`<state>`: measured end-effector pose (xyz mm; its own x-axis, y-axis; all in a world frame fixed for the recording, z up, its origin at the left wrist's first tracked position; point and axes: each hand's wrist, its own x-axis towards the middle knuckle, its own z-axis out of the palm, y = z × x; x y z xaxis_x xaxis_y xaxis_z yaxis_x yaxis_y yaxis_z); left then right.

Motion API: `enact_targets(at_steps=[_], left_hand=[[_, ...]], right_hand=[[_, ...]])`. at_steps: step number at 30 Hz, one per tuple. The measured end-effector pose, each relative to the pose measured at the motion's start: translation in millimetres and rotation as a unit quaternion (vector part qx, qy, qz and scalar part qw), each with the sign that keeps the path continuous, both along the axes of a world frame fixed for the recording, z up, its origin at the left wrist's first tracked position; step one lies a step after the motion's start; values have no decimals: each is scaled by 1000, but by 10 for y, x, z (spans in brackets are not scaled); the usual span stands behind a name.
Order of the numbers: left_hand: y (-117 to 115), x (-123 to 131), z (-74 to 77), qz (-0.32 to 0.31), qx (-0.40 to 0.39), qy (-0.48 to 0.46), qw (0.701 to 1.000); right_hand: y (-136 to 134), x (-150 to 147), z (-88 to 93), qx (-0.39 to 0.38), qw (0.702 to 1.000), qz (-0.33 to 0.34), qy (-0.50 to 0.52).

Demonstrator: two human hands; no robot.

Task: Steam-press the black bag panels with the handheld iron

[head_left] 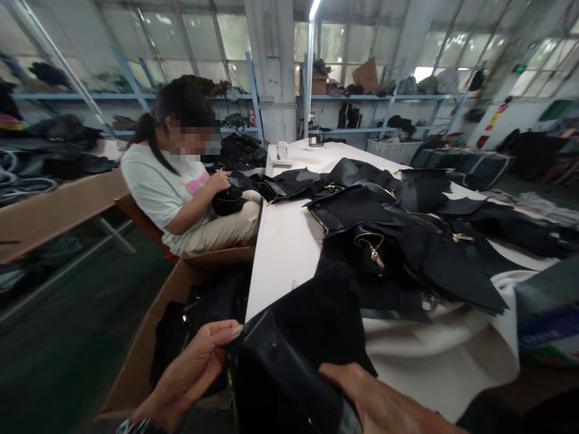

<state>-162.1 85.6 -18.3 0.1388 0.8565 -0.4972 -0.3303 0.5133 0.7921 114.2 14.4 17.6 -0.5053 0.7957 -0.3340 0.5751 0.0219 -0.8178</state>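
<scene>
A black bag piece (pixel 289 367) of leather and fabric lies at the near edge of the white table (pixel 284 241), and both my hands are on it. My left hand (pixel 194 367) grips its left edge with curled fingers. Pressed on the lower right part of the same piece is my right hand (pixel 384 404). A heap of black bag parts (pixel 407 241) with gold zippers covers the table beyond my hands.
A co-worker in a white shirt (pixel 158 187) sits left of the table, handling a black piece in the lap. An open cardboard box (pixel 149 337) with black pieces stands on the floor at my left. Blue shelves (pixel 136 96) line the back wall.
</scene>
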Motion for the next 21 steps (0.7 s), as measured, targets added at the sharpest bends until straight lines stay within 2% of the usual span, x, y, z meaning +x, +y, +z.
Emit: enact_targets(at_steps=[3,5,10,13,17,21], left_hand=[[28,-25,-43,86,-43,31,995],[54,-40,-89,122,-63,41,990],[93,-69,-182,98,-60,29,993],[69,-53,-179,117,-57,33,991],[-3,-31,-109,124,-60,52,989],[32,-107,132,73,-1,84,994]], right_hand=[[-1,122,36,13,999,-45,-3],[-31,265,69,-15,996,-88,-1],[-12,537,184,-117,971,-208,24],[110,561,229,-138,966,-214,49],[284,522,226,-124,969,-211,44],[334,542,288,-98,975,-188,61]])
